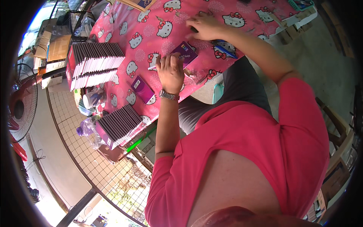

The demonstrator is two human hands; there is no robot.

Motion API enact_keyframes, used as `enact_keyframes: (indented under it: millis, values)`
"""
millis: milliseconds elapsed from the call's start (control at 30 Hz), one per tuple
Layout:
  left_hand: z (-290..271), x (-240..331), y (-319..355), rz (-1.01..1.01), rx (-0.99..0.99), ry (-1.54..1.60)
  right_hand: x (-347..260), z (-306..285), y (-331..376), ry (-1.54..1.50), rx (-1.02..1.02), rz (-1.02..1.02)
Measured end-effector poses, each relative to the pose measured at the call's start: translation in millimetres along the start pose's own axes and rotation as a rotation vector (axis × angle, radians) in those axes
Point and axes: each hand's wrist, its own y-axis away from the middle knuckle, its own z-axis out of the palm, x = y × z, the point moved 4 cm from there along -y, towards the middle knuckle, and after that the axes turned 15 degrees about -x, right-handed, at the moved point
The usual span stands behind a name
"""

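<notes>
My left hand (171, 72), with a metal watch on the wrist, is on the left part of a purple booklet (188, 55) on the table; its curled fingers grip that side and cover part of it. Beyond the booklet, my right hand (206, 28) rests low over the tablecloth with bent fingers. A small dark thing (194, 29) shows at its fingertips, too little of it to name. Another purple booklet (142, 89) lies flat to the left of my left hand. Blue pens (225, 49) lie near the table edge below my right forearm.
A pink patterned cloth covers the table (140, 55). At the left stand a tall stack of dark-spined booklets (94, 62) and a nearer stack (119, 125). A white jar (90, 100) is between them. A fan (22, 102) stands far left; a teal basket (301, 4) sits top right.
</notes>
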Motion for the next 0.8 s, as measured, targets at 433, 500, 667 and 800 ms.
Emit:
enact_keyframes:
  millis: [433, 500, 667, 800]
  values:
    - [-5.3, -8.9, 6.7, -0.24, 0.008, 0.012, -41.8, -18.8, 2.0, -1.003, -0.66, -0.314]
    - [-7.6, -9.5, 6.4, -0.21, 0.029, 0.022, -44.3, -17.6, 10.8, -1.385, -0.652, -0.317]
    - [-8.7, -16.2, 4.2, -0.139, 0.049, 0.054, -49.6, -18.9, 5.4, -1.502, -0.683, -0.472]
    - [-11.2, -13.7, 2.3, -0.125, 0.068, 0.09, -51.0, -20.5, -1.4, -1.108, -0.711, -0.375]
